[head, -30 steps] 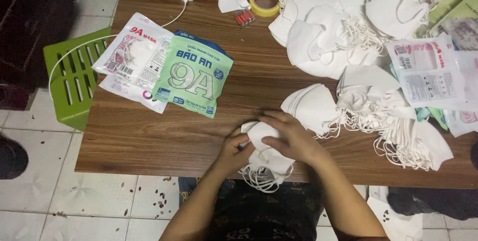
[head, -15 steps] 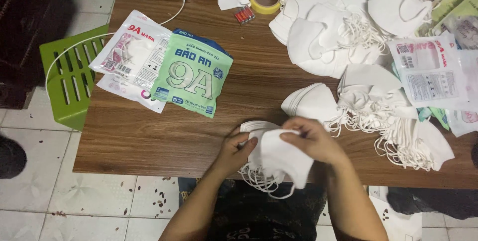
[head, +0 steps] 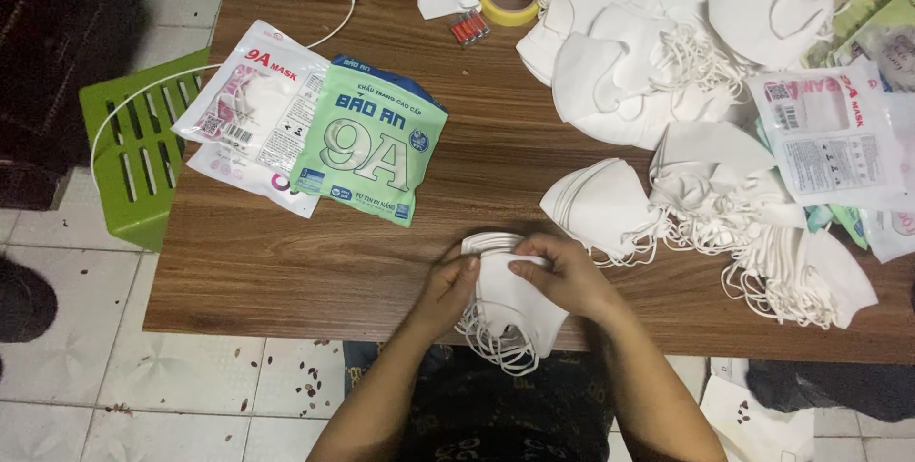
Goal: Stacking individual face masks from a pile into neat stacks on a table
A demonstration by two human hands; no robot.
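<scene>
Masks (head: 510, 305), a small white stack, were held at the table's (head: 286, 271) near edge, pinched between the left hand (head: 448, 292) and the right hand (head: 570, 278), both clenched on the stack. Light, soft and pliable they appeared; the folded edges looked the safest hold, the loops dangling below the grip being tangle-prone. Left of the grip, flat pouches (head: 372, 152) were seen; whether sealed could not be told.

Soft matt white cloth masks (head: 510, 305) lie on a smooth wood-grain table (head: 286, 262) beside glossy plastic packets (head: 367, 152).
</scene>
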